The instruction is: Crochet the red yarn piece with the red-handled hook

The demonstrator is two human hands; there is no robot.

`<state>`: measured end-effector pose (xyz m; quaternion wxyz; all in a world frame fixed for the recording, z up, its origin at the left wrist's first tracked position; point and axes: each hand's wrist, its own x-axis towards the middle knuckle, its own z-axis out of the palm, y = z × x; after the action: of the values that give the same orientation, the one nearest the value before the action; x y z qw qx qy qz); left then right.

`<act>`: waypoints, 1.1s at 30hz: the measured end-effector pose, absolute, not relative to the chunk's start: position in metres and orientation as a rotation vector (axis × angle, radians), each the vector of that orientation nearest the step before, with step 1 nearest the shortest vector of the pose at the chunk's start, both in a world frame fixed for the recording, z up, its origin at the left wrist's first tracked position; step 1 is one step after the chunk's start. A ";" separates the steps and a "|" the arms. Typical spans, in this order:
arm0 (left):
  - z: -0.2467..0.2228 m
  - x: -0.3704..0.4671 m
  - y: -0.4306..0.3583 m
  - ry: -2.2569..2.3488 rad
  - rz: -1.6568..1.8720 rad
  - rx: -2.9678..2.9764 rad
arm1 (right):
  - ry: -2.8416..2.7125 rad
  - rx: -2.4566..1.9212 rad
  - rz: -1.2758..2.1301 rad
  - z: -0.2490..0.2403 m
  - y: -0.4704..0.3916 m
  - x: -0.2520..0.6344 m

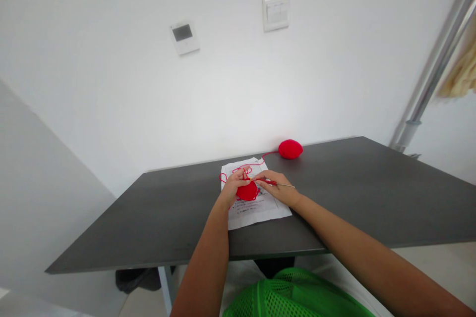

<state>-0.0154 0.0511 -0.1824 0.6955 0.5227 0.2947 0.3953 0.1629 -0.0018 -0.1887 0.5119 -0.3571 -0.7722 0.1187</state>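
My left hand (235, 184) pinches the upper left edge of a round red crocheted piece (247, 191), with red yarn running over its fingers. In my right hand (277, 184) is a crochet hook (271, 182) with a red grip and a metal shaft, its tip meeting the top edge of the piece. Both hands are above a printed paper sheet (256, 213). Loose yarn loops lie on the paper's upper part, and a strand leads to a red yarn ball (290, 149) behind and to the right.
The dark grey table (167, 218) stands against a white wall bearing a thermostat panel (185, 38) and a switch plate (276, 12). A metal pole (435, 79) rises at the right. Green mesh fabric (290, 297) shows at the bottom, below the table's front edge.
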 end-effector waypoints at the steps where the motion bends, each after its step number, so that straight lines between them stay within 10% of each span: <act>1: -0.181 -0.015 0.050 0.650 0.880 1.159 | -1.843 -0.865 0.317 -0.188 -0.002 0.163; 33: -0.170 -0.020 0.043 0.532 0.904 1.138 | -1.425 -0.779 0.904 -0.179 -0.003 0.158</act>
<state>-0.0196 0.0431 -0.1699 0.7151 0.5140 0.2400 0.4084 0.1577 -0.0035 -0.1791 0.5984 -0.3360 -0.6142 0.3897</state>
